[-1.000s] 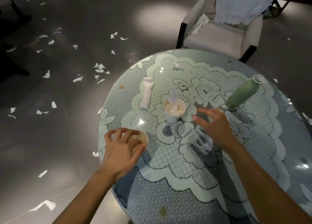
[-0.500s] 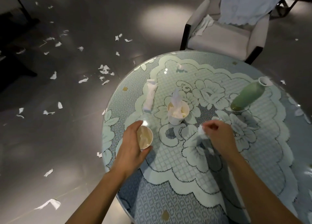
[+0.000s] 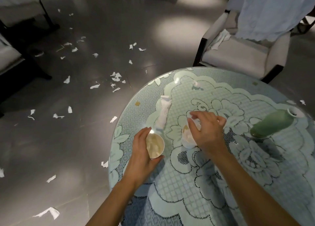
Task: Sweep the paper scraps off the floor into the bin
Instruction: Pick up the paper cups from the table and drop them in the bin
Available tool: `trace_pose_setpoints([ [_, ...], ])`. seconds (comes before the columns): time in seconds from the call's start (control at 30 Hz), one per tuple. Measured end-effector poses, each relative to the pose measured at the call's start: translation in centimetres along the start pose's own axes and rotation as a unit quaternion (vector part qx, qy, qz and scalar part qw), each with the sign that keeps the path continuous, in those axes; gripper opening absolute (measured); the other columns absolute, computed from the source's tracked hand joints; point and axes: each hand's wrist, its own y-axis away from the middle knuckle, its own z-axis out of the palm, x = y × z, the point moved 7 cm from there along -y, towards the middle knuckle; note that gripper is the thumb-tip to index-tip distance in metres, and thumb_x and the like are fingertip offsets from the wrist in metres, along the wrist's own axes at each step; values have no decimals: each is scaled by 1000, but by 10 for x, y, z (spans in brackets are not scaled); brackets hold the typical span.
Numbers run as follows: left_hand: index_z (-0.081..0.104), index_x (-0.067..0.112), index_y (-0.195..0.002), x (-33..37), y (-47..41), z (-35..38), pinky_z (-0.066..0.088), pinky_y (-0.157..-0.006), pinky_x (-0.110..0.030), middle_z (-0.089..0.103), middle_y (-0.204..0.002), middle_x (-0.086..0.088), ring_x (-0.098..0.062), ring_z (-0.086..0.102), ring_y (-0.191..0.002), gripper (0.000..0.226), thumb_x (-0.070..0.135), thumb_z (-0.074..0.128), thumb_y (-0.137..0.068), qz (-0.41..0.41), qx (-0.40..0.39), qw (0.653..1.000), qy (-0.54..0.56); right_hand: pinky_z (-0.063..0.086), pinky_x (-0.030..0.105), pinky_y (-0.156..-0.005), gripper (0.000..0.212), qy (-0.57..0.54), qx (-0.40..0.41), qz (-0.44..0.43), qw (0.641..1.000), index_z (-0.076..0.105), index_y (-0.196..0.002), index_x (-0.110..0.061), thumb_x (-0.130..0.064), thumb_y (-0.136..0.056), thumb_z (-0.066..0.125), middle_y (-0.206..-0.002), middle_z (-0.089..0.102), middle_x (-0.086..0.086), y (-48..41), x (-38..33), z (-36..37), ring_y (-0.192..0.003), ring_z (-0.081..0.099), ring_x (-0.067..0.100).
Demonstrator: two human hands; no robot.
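Across the grey floor (image 3: 51, 149) at the left lay the paper scraps (image 3: 116, 77), torn white bits strewn well apart, with a denser cluster near the round table's (image 3: 187, 208) far-left edge and a few just beside its rim. They looked feather-light and limp, likely to flutter or skid on the glossy surface, so slow, low strokes gathering them into one heap would probably serve better than picking at each piece. The larger curled strips could be lifted by an edge. No broom or bin was in view. At the table's left edge the left hand (image 3: 142, 150) gripped a small paper cup (image 3: 155, 146), fingers and thumb wrapped round its wall. Just beyond it a twisted tissue (image 3: 164, 113) lay on the lace cloth. Toward the middle, the right hand (image 3: 208, 132) hovered over a second cup (image 3: 186, 139), its curled fingers pinching a crumpled tissue wad (image 3: 196, 122) at the cup's mouth. Farther right a green vase (image 3: 271, 125) stood on the table, and an upholstered chair (image 3: 238, 57) sat behind it.
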Motion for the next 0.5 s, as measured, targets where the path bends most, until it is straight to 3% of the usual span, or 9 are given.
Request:
trace_pose_setpoints([
  [0.07,18,37,-133,-4,-3,-4,18,-96,3,27,-133,15,12,27,-118,86,29,79,-72,-7,5,1000,13,21,24,-88,38,-19,-45,-13,999,61,-119,-16,-39,-90,49,-112,60,1,-29,-21,14,-101,57,19],
  [0.13,19,41,-131,-11,-6,-9,18,-95,4,23,-132,24,21,23,-119,84,35,77,-72,-17,10,1000,23,36,31,-98,49,-36,-188,-24,981,43,-138,-19,-32,-93,55,-135,43,6,-53,-43,52,-111,54,22],
  [0.2,15,46,-130,-24,-8,-14,21,-94,3,27,-133,22,17,27,-120,89,34,80,-71,-48,8,998,39,40,37,-101,69,7,-305,-30,952,23,-148,-23,-25,-90,61,-152,21,11,-69,-58,90,-125,46,29],
  [0.27,12,50,-129,-32,-9,-19,25,-96,-4,31,-136,16,4,33,-123,91,33,80,-71,-67,-3,997,46,39,42,-104,84,66,-368,-5,928,10,-151,-24,-20,-87,65,-156,4,17,-77,-56,121,-134,34,35],
  [0.33,8,57,-126,-36,-8,-23,30,-97,-15,29,-138,18,-1,34,-123,94,35,80,-71,-67,-12,997,29,38,43,-101,87,154,-399,20,904,10,-150,-17,-21,-85,68,-153,10,21,-77,-45,142,-133,30,37],
  [0.4,5,62,-124,-40,-8,-24,32,-95,-19,27,-135,24,2,33,-122,96,38,81,-69,-67,-13,998,18,41,37,-93,65,203,-403,6,893,30,-139,-8,-18,-86,66,-141,30,18,-74,-40,150,-127,36,33],
  [0.5,7,62,-123,-43,-8,-22,30,-93,-15,23,-131,34,6,30,-121,93,39,80,-70,-56,-10,998,26,43,28,-75,21,101,-374,-23,922,59,-111,0,-3,-91,55,-118,57,17,-83,-46,145,-108,57,30],
])
